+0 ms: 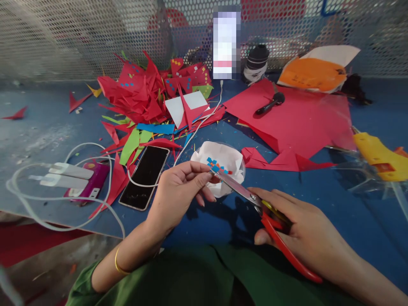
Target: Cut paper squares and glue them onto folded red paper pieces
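My right hand (296, 221) grips a pair of scissors (237, 187) with red and yellow handles, blades pointing up and to the left. At the blade tips, the thumb and fingertips of my left hand (181, 189) are pinched together. What they pinch is too small and covered to make out. Just beyond the fingertips lies a round dish (244, 172) lined with white paper (204, 148). Tiny blue and red-orange paper squares (216, 165) sit in it, partly hidden by the blades and my fingers.
Left of the dish lie a dark phone (145, 178), cables and a purple power bank (98, 178) with white plugs. Behind are red paper cutouts (140, 93) and a lit phone (225, 46). To the right are red sheets (306, 123), a black brush (270, 104) and a yellow glue gun (382, 155).
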Motion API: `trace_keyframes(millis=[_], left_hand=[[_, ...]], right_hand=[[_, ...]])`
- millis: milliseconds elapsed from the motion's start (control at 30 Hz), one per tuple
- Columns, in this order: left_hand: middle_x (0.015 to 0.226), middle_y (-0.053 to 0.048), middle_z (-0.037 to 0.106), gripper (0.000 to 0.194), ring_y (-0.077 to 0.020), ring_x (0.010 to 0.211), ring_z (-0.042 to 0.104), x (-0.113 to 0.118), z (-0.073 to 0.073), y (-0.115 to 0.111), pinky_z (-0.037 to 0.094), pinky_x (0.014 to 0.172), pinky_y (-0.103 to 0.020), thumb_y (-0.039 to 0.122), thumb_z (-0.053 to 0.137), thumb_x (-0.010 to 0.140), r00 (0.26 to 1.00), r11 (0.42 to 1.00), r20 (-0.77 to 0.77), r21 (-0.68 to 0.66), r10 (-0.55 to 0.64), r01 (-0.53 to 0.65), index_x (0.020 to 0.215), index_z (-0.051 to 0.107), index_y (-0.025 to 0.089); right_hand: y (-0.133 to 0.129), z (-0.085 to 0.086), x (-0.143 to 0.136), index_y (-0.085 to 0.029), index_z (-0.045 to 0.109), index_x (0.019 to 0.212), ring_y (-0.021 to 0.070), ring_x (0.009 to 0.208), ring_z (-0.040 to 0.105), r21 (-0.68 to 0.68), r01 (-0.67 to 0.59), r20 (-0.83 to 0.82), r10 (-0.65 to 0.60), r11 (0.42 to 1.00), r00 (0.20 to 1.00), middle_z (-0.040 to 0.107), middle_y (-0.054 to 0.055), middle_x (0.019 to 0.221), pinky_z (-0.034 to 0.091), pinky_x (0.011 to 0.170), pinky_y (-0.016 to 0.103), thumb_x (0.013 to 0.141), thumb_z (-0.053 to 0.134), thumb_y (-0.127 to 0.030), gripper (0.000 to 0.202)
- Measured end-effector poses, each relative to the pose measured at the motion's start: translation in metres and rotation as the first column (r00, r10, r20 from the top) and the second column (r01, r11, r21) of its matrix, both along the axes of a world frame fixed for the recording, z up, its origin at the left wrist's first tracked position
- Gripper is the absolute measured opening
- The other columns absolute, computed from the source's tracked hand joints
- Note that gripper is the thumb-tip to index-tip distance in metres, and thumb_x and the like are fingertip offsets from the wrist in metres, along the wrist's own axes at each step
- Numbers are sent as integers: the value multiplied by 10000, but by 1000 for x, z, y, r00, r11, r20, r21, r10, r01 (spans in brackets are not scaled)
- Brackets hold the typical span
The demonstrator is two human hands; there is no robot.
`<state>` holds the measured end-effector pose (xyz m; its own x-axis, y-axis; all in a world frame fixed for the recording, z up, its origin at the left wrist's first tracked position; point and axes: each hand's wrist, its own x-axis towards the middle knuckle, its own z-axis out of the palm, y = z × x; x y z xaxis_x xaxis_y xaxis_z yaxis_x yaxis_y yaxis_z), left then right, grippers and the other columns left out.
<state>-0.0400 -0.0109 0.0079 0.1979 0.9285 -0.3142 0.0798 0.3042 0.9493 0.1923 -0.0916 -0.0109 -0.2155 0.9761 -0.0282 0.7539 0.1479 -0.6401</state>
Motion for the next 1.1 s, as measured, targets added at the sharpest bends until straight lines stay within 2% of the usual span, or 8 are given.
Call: trace_keyframes(millis=[200,367,700,900,1100], left_hand=[[705,-16,719,119,-108,491,650,-1,-1,0,486,426,-176,276,682,846,1000,1000,-21,6,-15,15,866,687,160],[723,-11,727,88,-95,491,651,-1,-1,-1,480,423,-157,251,672,854,1000,1000,-13,7,-24,25,858,690,164],[757,-13,741,91,-91,479,646,-1,0,0,498,443,-169,254,669,868,999,999,16,-1,-37,37,864,680,164],[740,-5,736,139,-77,438,623,-1,2,0,472,412,-155,289,703,858,998,999,36,-13,-44,44,878,675,154],[698,11,721,79,-52,396,583,-2,2,0,456,415,-143,219,665,870,999,1000,12,-1,-31,31,834,666,150]], right_hand=[[-4,-7,3,-276,575,1361,188,768,711,-50,-50,-72,47,997,996,709,27,866,575,674,268,919,574,-457,478],[-5,-10,3,-275,556,1374,172,753,704,-44,-51,-114,46,998,992,714,13,842,565,666,250,946,544,-420,453],[-5,-6,2,-278,587,1339,158,712,692,-69,-24,-135,15,997,991,709,-5,815,558,671,241,933,573,-409,427],[-3,-2,-2,-295,641,1259,156,733,681,-122,15,-121,-30,992,992,712,-16,845,532,644,222,867,679,-432,416],[0,3,-3,-311,681,1190,132,659,642,-139,10,-129,-28,990,991,679,-45,764,504,599,209,851,687,-477,378]])
